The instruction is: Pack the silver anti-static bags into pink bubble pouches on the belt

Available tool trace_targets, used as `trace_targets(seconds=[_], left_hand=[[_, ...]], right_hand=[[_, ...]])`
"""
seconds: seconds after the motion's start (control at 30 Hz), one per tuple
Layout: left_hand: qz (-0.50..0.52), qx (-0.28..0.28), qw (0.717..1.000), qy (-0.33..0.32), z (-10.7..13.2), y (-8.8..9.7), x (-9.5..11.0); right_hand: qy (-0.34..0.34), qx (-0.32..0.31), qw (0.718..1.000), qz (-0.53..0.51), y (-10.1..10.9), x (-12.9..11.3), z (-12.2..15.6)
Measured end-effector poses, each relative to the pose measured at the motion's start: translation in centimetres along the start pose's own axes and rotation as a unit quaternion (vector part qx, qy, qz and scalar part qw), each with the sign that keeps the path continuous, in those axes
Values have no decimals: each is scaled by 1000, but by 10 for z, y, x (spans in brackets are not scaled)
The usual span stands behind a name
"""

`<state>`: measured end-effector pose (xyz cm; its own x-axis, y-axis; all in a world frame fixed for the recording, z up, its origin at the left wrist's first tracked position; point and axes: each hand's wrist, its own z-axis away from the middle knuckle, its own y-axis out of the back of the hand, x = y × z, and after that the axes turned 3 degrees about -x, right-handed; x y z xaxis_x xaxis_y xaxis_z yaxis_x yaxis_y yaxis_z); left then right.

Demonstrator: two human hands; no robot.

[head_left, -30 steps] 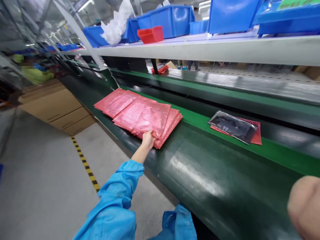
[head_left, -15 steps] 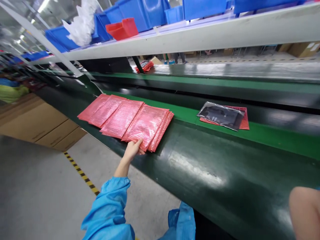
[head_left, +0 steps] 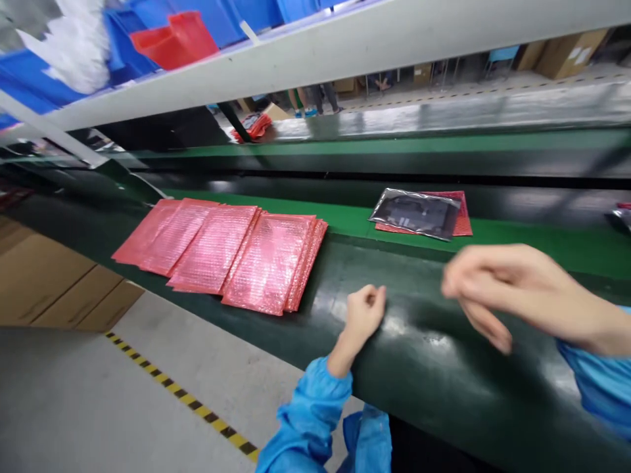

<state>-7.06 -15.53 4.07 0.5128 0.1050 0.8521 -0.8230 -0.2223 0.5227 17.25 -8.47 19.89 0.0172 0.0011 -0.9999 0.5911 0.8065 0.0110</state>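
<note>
My left hand [head_left: 363, 313] is curled into a loose fist over the dark green work surface [head_left: 414, 394], with nothing visible in it. To its left lie overlapping piles of pink bubble-wrap bags [head_left: 269, 263], apart from the hand. My right hand [head_left: 513, 289] hangs above the surface on the right, slightly blurred. Its fingers are loosely bent and partly apart, and I see nothing in them. Beyond the hands, a dark flat part in a clear, shiny bag [head_left: 417, 213] rests on a pink bubble bag [head_left: 462, 220] on the bright green strip.
A white shelf beam [head_left: 315, 62] runs overhead, carrying blue bins and a red bin [head_left: 175, 41]. More red bags [head_left: 251, 127] lie on the far ledge by a dark post. Cardboard boxes [head_left: 49, 276] stand at left. At the right edge sits a partly visible shiny item [head_left: 622, 215].
My left hand has let go of the front pile of pink bags and moved right. My right hand has come in over the surface. The view has shifted right.
</note>
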Motion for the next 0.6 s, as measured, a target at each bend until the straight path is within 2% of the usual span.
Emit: trace_targets(seconds=[0.03, 0.07, 0.1, 0.13, 0.17, 0.23, 0.3, 0.4, 0.5, 0.6], left_hand=[[8, -49, 999, 0, -8, -26, 6], [4, -86, 996, -4, -14, -50, 11], [-8, -117, 993, -13, -20, -69, 15], [-26, -144, 989, -26, -23, -84, 17], [-43, -166, 984, -42, -25, -95, 18], [-61, -202, 974, -81, -25, -105, 16], [-49, -224, 967, -113, -21, -105, 11], [0, -227, 966, -128, -17, -99, 4], [57, -219, 966, -122, -17, -98, 2], [145, -216, 962, -84, -21, -99, 0]], right_hand=[[-22, 23, 999, -5, 13, 19, -16], [-54, 91, 994, 0, 29, 42, -31], [-100, 179, 979, 3, 47, 69, -43], [-156, 275, 949, 5, 67, 96, -51], [-210, 358, 910, 1, 86, 121, -55], [-245, 421, 873, 3, 120, 158, -51], [-262, 450, 854, 18, 145, 174, -42], [-286, 459, 840, 55, 164, 171, -46], [-303, 431, 845, 87, 164, 166, -80], [-299, 405, 857, 110, 150, 168, -123]])
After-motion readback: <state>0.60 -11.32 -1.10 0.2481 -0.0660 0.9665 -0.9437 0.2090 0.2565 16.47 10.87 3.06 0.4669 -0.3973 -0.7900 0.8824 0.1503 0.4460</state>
